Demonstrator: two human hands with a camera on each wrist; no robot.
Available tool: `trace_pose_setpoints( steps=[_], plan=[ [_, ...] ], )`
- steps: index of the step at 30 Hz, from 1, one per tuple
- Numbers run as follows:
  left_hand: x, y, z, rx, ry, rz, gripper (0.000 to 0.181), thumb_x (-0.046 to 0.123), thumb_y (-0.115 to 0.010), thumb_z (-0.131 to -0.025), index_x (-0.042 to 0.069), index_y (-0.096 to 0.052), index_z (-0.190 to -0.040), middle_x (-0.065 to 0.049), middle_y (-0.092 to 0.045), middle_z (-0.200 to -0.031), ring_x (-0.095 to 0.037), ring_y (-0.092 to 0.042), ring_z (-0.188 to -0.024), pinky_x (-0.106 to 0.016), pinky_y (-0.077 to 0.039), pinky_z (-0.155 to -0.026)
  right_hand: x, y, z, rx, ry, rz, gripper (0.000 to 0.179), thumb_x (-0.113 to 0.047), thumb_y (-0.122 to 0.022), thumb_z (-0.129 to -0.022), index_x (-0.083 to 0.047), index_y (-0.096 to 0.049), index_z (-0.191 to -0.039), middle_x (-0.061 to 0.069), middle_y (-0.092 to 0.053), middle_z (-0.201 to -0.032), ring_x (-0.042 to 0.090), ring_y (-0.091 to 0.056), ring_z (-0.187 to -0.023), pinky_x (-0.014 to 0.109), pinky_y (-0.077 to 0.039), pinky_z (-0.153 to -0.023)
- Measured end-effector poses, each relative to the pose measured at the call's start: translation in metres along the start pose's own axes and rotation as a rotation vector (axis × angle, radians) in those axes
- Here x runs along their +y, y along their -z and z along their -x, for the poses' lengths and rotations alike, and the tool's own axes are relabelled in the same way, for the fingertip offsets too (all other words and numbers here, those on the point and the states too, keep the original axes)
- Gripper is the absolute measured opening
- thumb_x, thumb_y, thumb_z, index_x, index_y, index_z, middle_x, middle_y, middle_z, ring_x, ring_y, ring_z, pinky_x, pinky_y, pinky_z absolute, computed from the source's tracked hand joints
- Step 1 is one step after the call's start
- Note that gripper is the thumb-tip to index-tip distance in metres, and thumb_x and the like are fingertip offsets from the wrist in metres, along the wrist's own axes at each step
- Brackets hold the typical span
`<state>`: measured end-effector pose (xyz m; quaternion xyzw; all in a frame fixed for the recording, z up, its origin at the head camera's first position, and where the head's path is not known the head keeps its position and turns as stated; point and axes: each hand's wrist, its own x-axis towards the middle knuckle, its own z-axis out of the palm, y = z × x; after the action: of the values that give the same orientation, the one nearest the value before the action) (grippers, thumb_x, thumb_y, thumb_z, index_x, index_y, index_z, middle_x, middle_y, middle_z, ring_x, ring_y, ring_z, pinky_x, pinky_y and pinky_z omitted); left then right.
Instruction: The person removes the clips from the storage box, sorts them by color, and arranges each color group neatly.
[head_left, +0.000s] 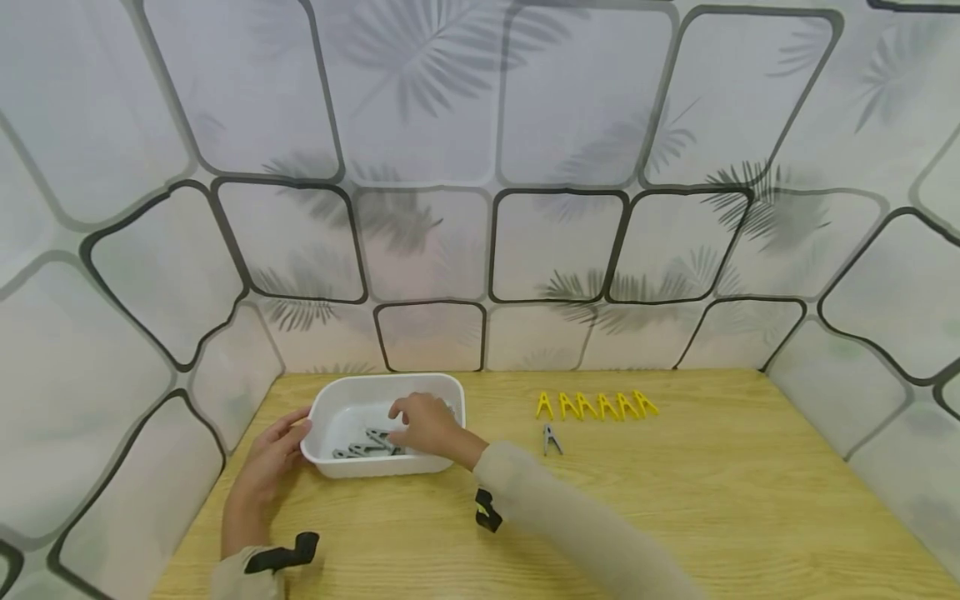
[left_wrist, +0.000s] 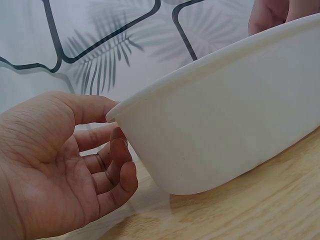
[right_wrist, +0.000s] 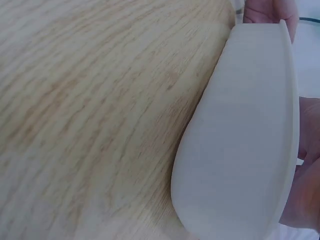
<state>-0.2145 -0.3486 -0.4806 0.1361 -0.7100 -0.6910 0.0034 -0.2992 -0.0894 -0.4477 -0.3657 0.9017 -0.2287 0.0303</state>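
Observation:
A white plastic tub [head_left: 385, 467] sits on the table's left part, with several grey clothespins [head_left: 360, 450] lying in it. At the tub's left end, my left hand [head_left: 272, 457] holds the rim. Its thumb is at the lip and its other fingers curl by the outer wall in the left wrist view. My right hand [head_left: 426, 423] reaches over the right side into the tub. Thumb and forefinger are spread apart, the thumb close over the grey clothespins, with nothing visible between them. The tub's wall hides part of this hand in the right wrist view.
To the tub's right, several yellow clothespins [head_left: 587, 406] lie in a row on the wooden table [head_left: 712, 500]. One grey clothespin [head_left: 551, 439] lies in front of the row's left end. A patterned curtain [head_left: 558, 250] stands behind and at both sides.

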Motion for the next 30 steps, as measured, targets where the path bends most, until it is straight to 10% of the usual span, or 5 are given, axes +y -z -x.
trace_pose_setpoints(
  steps=[11, 18, 30],
  plan=[
    [-0.004, 0.004, -0.002, -0.001, -0.015, 0.02, 0.027, 0.027, -0.058, -0.105, 0.027, -0.059, -0.132, 0.025, -0.064, -0.097, 0.003, -0.063, -0.089, -0.018, -0.053, -0.079, -0.011, -0.002, -0.02, -0.17, -0.023, 0.146, 0.034, -0.03, -0.076, -0.092, -0.015, -0.072, -0.122, -0.001, -0.072, -0.123, 0.02, -0.064, -0.113, 0.042, -0.046, -0.101],
    [-0.002, 0.001, -0.002, 0.007, -0.027, 0.002, 0.056, 0.027, -0.059, -0.105, 0.002, -0.042, -0.153, 0.027, -0.064, -0.098, 0.004, -0.063, -0.092, -0.017, -0.053, -0.081, -0.014, -0.007, -0.03, -0.211, -0.007, 0.241, 0.033, -0.029, -0.079, -0.089, -0.017, -0.073, -0.12, -0.003, -0.072, -0.123, 0.019, -0.065, -0.111, 0.038, -0.045, -0.096],
    [-0.002, 0.001, -0.003, 0.016, -0.014, -0.013, 0.062, 0.03, -0.059, -0.105, 0.001, -0.037, -0.155, 0.027, -0.062, -0.1, 0.003, -0.062, -0.093, -0.017, -0.053, -0.082, -0.01, -0.012, -0.03, -0.196, -0.015, 0.257, 0.028, -0.029, -0.08, -0.089, -0.018, -0.075, -0.114, -0.004, -0.073, -0.115, 0.018, -0.062, -0.104, 0.041, -0.043, -0.1]
  ],
)
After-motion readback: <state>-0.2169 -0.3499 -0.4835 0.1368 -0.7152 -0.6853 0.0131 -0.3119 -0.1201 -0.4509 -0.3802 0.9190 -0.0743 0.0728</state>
